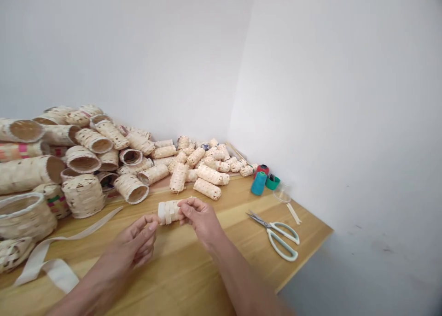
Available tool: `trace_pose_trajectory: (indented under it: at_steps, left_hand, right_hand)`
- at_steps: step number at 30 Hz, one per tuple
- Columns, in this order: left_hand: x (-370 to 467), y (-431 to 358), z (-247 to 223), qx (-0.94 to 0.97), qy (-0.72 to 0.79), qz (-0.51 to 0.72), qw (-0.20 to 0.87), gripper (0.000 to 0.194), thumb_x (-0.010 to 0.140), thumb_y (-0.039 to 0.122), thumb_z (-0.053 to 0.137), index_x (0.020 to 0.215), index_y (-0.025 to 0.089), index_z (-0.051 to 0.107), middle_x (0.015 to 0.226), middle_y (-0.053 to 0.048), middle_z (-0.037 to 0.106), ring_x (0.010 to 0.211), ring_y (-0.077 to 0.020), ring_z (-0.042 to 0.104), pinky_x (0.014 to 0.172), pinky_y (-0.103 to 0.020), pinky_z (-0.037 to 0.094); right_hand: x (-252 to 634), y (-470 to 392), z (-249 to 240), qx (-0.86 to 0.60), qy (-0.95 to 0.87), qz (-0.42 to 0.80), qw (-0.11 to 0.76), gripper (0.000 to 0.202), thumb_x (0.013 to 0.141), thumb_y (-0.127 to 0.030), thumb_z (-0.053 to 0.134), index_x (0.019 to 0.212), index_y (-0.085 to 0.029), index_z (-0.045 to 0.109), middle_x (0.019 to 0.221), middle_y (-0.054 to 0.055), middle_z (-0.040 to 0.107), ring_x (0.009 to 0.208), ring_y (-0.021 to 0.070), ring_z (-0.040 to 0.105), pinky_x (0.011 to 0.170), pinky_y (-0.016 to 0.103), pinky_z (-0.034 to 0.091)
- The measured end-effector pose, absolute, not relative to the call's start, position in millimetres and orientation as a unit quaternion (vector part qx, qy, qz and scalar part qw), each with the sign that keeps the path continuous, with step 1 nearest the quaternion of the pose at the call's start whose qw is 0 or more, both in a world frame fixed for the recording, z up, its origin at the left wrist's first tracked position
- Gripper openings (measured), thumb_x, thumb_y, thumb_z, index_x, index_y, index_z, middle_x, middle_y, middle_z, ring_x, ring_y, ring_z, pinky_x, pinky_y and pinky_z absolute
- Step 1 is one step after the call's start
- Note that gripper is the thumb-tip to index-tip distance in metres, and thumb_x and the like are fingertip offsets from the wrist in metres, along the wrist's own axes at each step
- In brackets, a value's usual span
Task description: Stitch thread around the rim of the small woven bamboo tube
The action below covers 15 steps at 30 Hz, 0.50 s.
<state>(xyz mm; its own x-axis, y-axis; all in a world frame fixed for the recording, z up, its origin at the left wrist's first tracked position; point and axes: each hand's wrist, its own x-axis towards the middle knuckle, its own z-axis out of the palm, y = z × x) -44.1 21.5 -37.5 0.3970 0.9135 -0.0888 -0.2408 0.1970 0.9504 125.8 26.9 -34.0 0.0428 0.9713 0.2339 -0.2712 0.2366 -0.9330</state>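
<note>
A small woven cylinder basket (170, 212) lies on its side above the wooden table, with a white band round its left end. My right hand (200, 218) is closed, thumb and fingers pinching the basket's right end. At the white-banded end, the bent fingertips of my left hand (140, 240) are drawn together beside the rim. Anything thin between them is too small to make out. A long pale cloth strip (61, 272) curls over the table left of my left hand.
Woven baskets (84, 196) of several sizes pile up at the left and back. White-handled scissors (283, 242) lie open-bladed at right. Behind them stand a teal thread cone (258, 184), a red cone (262, 168), a green cup (272, 183) and a clear container (282, 194). Walls border the table.
</note>
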Motion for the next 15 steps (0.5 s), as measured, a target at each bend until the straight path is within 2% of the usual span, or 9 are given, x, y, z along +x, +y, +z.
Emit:
trace_pose_trajectory:
  at_steps: [4, 7, 9, 12, 15]
  left_hand:
    - [-45, 30, -44, 0.471, 0.391, 0.394, 0.686, 0.058, 0.056, 0.061, 0.077, 0.091, 0.022, 0.052, 0.048, 0.013, 0.021, 0.043, -0.0044, 0.010, 0.037, -0.015, 0.016]
    - [-45, 30, -42, 0.477, 0.419, 0.384, 0.670, 0.067, 0.049, 0.064, 0.078, 0.094, 0.022, 0.052, 0.046, 0.013, 0.021, 0.042, -0.0046, 0.011, 0.037, -0.015, 0.015]
    - [-44, 28, -39, 0.487, 0.432, 0.382, 0.656, 0.069, 0.048, 0.067, 0.076, 0.095, 0.022, 0.052, 0.045, 0.013, 0.020, 0.042, -0.0050, 0.012, 0.038, -0.016, 0.015]
    - [-44, 25, -36, 0.499, 0.443, 0.379, 0.641, 0.069, 0.050, 0.069, 0.073, 0.096, 0.021, 0.052, 0.045, 0.012, 0.021, 0.042, -0.0056, 0.015, 0.039, -0.016, 0.016]
    - [-44, 28, -42, 0.499, 0.443, 0.369, 0.647, 0.070, 0.050, 0.069, 0.073, 0.097, 0.021, 0.052, 0.044, 0.013, 0.018, 0.041, -0.0051, 0.012, 0.038, -0.016, 0.014]
  right_hand:
    - [135, 31, -33, -0.430, -0.509, 0.379, 0.642, 0.024, 0.077, -0.041, 0.063, 0.077, -0.018, 0.069, 0.064, -0.001, 0.060, 0.056, 0.0122, 0.054, 0.055, 0.025, 0.048]
    - [146, 30, -22, -0.474, -0.538, 0.260, 0.647, 0.010, 0.077, -0.028, 0.065, 0.072, -0.020, 0.069, 0.080, 0.002, 0.064, 0.079, 0.0170, 0.058, 0.073, 0.029, 0.048]
    - [159, 29, -7, -0.501, -0.555, 0.193, 0.635, 0.009, 0.079, -0.023, 0.062, 0.073, -0.021, 0.069, 0.090, 0.003, 0.066, 0.092, 0.0190, 0.058, 0.084, 0.032, 0.045]
    - [195, 35, 28, -0.542, -0.591, 0.130, 0.583, 0.014, 0.086, -0.023, 0.056, 0.079, -0.020, 0.068, 0.087, 0.002, 0.068, 0.088, 0.0187, 0.060, 0.084, 0.033, 0.045]
    - [245, 51, 70, -0.587, -0.632, 0.087, 0.498, 0.011, 0.088, -0.023, 0.059, 0.081, -0.017, 0.066, 0.088, 0.001, 0.067, 0.089, 0.0185, 0.061, 0.086, 0.036, 0.046]
